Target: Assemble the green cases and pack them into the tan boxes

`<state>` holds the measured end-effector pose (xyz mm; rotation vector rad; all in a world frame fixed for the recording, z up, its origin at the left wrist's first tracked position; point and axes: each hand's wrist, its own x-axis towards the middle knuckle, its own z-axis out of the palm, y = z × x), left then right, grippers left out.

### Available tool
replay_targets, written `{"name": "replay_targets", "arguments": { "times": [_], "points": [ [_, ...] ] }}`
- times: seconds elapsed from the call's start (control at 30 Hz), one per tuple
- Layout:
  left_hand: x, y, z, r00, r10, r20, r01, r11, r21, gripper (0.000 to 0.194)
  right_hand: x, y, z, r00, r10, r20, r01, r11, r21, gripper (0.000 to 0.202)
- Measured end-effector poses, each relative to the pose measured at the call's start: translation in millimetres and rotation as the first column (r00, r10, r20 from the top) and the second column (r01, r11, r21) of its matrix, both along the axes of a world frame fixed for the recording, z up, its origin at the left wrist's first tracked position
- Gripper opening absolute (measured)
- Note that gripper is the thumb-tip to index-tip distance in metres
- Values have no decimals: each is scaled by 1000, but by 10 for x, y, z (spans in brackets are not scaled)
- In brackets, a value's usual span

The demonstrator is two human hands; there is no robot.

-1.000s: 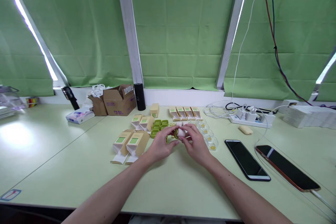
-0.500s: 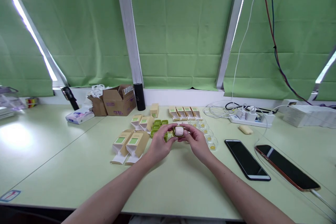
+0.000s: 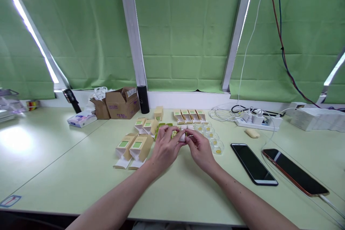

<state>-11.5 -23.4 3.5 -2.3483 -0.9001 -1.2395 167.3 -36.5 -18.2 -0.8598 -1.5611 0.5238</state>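
Between my hands, over the middle of the table, is a small white rounded piece, mostly covered by fingers. My left hand is closed on its left side, thumb and fingertips pinched together. From the right, the fingertips of my right hand pinch the same piece. Small green cups sit just behind my left hand and are partly hidden by it. Beyond my right hand lie clear plastic domes with yellow spots inside. More white pieces show behind the fingers.
Open kraft cartons with green labels lie left of my hands, others behind. A brown cardboard box and a black cylinder stand at the back. Two phones, one black-screened, and a power strip lie right.
My hands have turned the white piece; its face and green-gold rim showed before, and fingers now cover most of it. My left hand has rolled over, its back facing up.
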Motion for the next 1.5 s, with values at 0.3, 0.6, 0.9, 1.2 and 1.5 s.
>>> {"name": "replay_targets", "arguments": {
  "times": [0.3,0.6,0.9,1.2,1.5],
  "points": [
    [22,41,-71,988,-154,33,156,987,-49,35,2,-30,31,973,-131,188,104,983,149,32],
    [17,62,-116,984,-167,56,172,979,-107,36,-15,0,29,964,-167,207,127,973,191,34],
    [32,79,-96,983,-168,73,173,982,-73,30,10,43,46,970,-130,207,103,985,137,35],
    [-58,127,-94,971,-208,118,230,947,-224,29,154,-7,71,961,-18,275,-23,989,145,42],
    [-45,121,-95,956,-231,178,276,913,-300,29,144,37,5,943,-46,330,-30,974,223,50]
  ]
}}
